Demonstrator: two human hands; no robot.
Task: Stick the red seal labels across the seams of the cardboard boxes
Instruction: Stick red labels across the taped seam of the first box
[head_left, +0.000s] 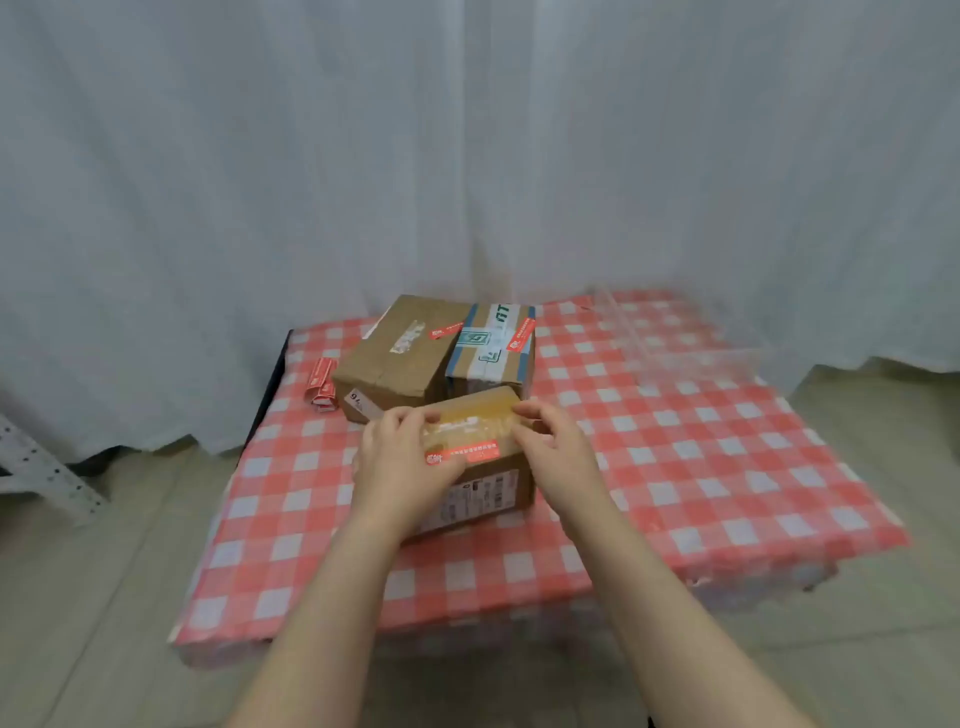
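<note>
Three cardboard boxes sit on a red-and-white checked table (675, 467). The nearest box (488, 483), taped in clear yellowish tape, carries a red seal label (467, 451) along its top front edge. My left hand (402, 462) grips the box's left end, fingers curled over the top. My right hand (550, 441) grips its right end, fingertips on the top. Behind it stand a plain brown box (400, 364) with a red label (444, 330) and a blue-and-white taped box (493, 348) with a red label (522, 335).
A small pile of red seal labels (321, 387) lies at the table's left edge beside the brown box. A clear plastic container (675, 338) stands at the back right. White curtains hang behind; a metal rack (41, 467) is on the floor to the left.
</note>
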